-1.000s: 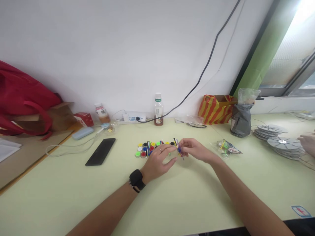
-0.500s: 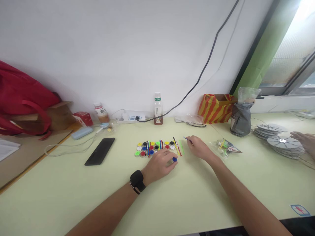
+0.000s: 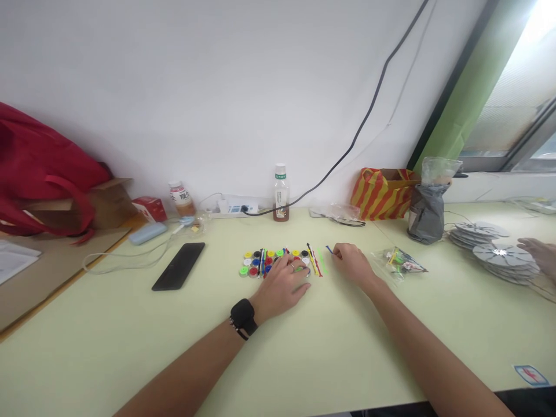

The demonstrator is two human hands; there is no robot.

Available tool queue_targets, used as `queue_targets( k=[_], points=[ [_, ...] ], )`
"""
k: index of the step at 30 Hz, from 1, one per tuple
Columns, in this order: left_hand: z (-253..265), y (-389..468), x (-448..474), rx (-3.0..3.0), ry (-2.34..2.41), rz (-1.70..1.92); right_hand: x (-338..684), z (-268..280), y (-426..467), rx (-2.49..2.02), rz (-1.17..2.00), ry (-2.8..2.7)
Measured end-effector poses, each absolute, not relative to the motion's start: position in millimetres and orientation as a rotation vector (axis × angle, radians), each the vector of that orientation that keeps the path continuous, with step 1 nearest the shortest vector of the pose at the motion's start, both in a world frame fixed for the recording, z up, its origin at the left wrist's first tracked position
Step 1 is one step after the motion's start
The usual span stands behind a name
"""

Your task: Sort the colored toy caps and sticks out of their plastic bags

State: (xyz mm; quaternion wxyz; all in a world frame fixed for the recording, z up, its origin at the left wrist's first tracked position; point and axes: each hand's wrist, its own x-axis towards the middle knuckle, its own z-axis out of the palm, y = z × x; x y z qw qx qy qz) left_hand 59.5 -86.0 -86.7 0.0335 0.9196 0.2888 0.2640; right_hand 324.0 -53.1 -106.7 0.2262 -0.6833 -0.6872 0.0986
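Smooth, pale green tabletop point(image 3: 260, 370) runs unbroken from the near edge to the hands. The left hand point(image 3: 281, 284), a square black watch point(image 3: 242, 315) at its wrist, lies over small round multicoloured plastic discs point(image 3: 253, 271); a bit of blue shows under its fingertips, but whether they grip a disc or merely touch it I cannot tell. That hand is best kept light, so that the rows beneath are not pushed askew. Just right of the rows, the right hand point(image 3: 351, 262) pinches a thin blue plastic stick point(image 3: 329, 249) between thumb and fingers, its tip poking out to the left. Beside it lies a slim light-green plastic stick point(image 3: 322, 260); setting the blue one down parallel to that, with a small gap and a clean release, would keep the line tidy.

Farther right, another person's hand point(image 3: 538, 255) is beside stacked flat grey discs point(image 3: 506, 255). Behind everything, a clear labelled bottle of brown drink point(image 3: 280, 197) stands near the plain white wall point(image 3: 217, 87), crossed by a thick black cable point(image 3: 369, 104).
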Motion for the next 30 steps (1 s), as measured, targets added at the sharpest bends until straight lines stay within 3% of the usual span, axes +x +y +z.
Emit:
queue_targets(
  k=[12, 30],
  points=[
    [-89.0, -84.3, 56.6, 2.786, 1.019, 0.81, 302.3, -115.1, -50.5, -1.422, 0.516, -1.955],
    [-84.7, -82.5, 52.6, 2.771, 1.015, 0.854, 287.8, -115.8, -55.6, -1.331, 0.577, -1.967]
  ],
)
